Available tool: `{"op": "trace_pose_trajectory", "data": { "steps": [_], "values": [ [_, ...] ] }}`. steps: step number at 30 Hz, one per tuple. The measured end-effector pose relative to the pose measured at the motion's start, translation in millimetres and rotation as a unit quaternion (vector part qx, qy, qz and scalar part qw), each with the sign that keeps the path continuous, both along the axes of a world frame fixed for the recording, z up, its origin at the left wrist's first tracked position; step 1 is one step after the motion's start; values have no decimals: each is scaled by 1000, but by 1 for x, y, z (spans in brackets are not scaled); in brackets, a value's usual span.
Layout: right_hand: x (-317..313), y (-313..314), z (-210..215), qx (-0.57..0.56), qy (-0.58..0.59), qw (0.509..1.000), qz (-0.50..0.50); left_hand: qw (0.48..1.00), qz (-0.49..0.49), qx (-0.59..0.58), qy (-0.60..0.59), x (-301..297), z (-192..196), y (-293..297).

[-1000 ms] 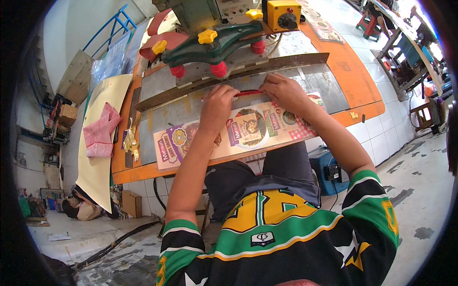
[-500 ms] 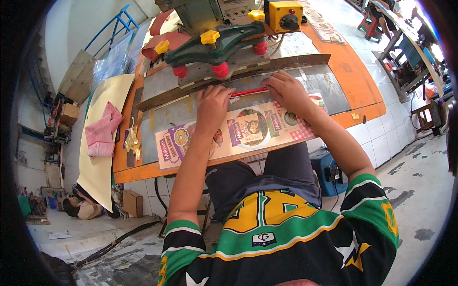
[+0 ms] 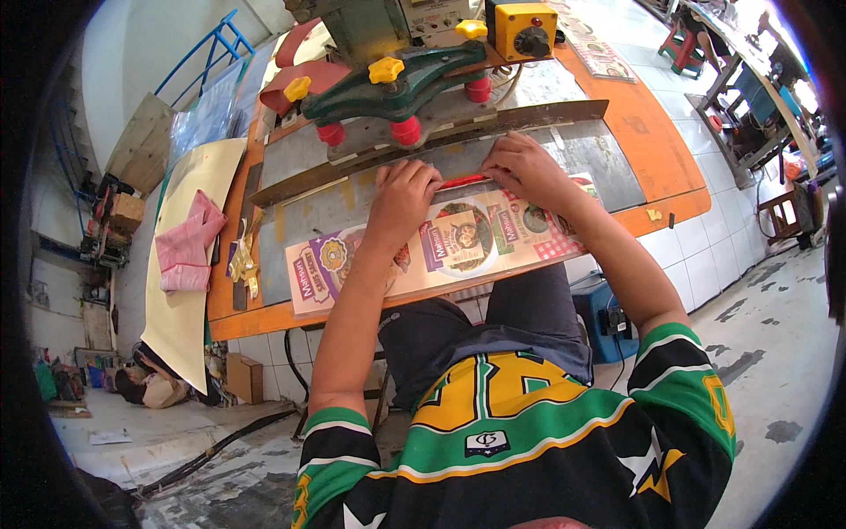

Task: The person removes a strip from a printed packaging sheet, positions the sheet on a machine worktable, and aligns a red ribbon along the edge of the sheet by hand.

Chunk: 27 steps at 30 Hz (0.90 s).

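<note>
- Two bare hands are working close together over the orange table (image 3: 670, 145): from where I'm standing, the left hand (image 3: 405, 196) and the right hand (image 3: 526, 169) are facing each other across a short gap.
- Between them, a slim red strip (image 3: 462, 181) is spanning that gap, just beyond the far edge of a printed sheet (image 3: 458, 236) with food pictures.
- The left fingers are curling down and pinching one end of the strip, while the right fingers are grasping the other; I cannot see exactly where the thumbs are pressing.
- Gripping both ends is probably holding the strip straight and roughly in line with the sheet's edge.
- Beneath the strip, a grey metal plate (image 3: 582, 145) is showing; whether the two are touching, I cannot tell.
- The sheet is lying along the table's near edge, seemingly so that both forearms are reaching comfortably over it.
- Beyond the hands, a long metal bar (image 3: 546, 115) is standing on edge below a green machine frame (image 3: 432, 86), leaving the fingers room in front.
- A yellow control box (image 3: 522, 29) is sitting at the machine's right, presumably for easy reach.
- Off to the left, a pink cloth (image 3: 189, 247) is resting on a cream sheet (image 3: 167, 326), perhaps placed aside to leave the working side free.
</note>
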State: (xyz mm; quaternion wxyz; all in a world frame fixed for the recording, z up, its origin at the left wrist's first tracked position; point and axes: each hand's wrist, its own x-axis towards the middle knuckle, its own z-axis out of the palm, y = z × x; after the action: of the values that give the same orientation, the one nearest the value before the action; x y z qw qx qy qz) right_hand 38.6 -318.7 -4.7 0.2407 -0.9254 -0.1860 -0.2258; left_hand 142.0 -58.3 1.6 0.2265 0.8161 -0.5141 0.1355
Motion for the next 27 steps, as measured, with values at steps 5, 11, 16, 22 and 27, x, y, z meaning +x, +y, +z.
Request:
{"op": "trace_pose_trajectory", "data": {
  "steps": [5,11,16,22,27],
  "values": [
    [-1,2,3,96,11,995,-32,999,-18,-30,6,1,1,-1],
    [-5,-4,8,176,1,984,2,997,-44,-69,-11,-1,8,-1],
    [-15,-10,25,328,81,939,61,973,-55,-108,196,-10,31,2],
    [-32,0,64,484,130,857,122,885,-49,-110,450,-34,56,11],
    [-55,20,85,507,143,847,71,844,-40,-138,517,-84,61,11]
  ]
}}
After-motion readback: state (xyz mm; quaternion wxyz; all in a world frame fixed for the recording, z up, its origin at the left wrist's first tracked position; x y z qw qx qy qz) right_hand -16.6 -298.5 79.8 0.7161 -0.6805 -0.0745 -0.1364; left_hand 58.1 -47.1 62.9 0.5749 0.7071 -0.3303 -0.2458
